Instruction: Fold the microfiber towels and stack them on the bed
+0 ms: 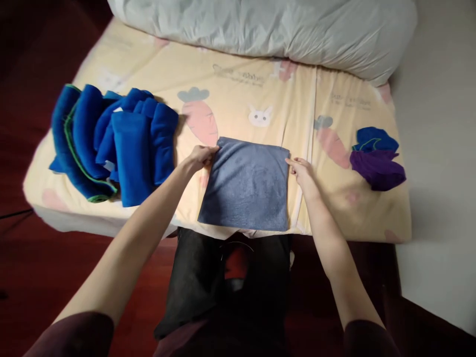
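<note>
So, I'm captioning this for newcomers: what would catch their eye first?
Probably the bright blue pile of cloths on the left of the bed. Next, the grey-blue cloth centred at the near edge, with the left grip at its upper left corner and the right grip at its right edge. A smaller purple and blue bundle lies far right.
</note>
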A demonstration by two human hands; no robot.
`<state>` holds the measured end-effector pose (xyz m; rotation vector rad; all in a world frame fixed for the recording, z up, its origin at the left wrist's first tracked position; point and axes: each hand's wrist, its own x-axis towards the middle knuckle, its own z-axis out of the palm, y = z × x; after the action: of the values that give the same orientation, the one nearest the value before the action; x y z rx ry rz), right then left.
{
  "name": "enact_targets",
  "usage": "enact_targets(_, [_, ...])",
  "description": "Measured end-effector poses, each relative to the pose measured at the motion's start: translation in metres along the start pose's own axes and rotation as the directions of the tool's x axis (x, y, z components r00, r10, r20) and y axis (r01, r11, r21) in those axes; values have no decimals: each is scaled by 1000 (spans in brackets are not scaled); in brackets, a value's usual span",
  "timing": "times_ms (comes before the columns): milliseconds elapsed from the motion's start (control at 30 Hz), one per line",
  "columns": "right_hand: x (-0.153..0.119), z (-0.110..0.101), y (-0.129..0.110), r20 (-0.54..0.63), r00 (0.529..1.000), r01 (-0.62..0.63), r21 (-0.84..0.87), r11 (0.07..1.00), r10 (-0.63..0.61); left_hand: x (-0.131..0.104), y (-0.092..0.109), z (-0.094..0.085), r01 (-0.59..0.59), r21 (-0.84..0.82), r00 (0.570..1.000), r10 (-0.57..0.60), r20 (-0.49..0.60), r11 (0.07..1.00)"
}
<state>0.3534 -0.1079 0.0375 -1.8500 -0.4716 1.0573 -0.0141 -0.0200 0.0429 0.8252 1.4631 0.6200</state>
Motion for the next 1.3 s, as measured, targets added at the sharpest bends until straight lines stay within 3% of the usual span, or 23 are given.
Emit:
enact_targets(233, [32,19,-14,-38,999,9,-34,999,-10,21,23,16,-40,78,995,47,-88,996])
enact_targets(467, [39,17,-16,-40,997,66,-51,996,-68,27,25,19,-107,167,988,124,-91,980])
enact_targets(700, [59,18,-27,-67,989,131,-58,990,-135,50,30,24,-132,210,958,179,-223,969])
enact_targets(867, [79,27,-13,-72,971,213,-170,962,-228,65,22,23,-177,357,929,275,-247,917])
enact_targets(1000, [84,28,-4,67,899,424,-380,822,-433,72,21,17,-371,619,864,502,-43,692])
enact_targets(1067, [82,27,-8,179,866,490,-496,717,-468,73,25,14,-434,690,847,523,94,580])
enact_targets(1167, [77,25,-20,327,859,510,-629,587,-395,73,33,12,-478,750,841,484,242,456])
enact_targets(1300, [78,20,-33,420,875,480,-691,540,-241,73,45,7,-479,804,857,385,342,352])
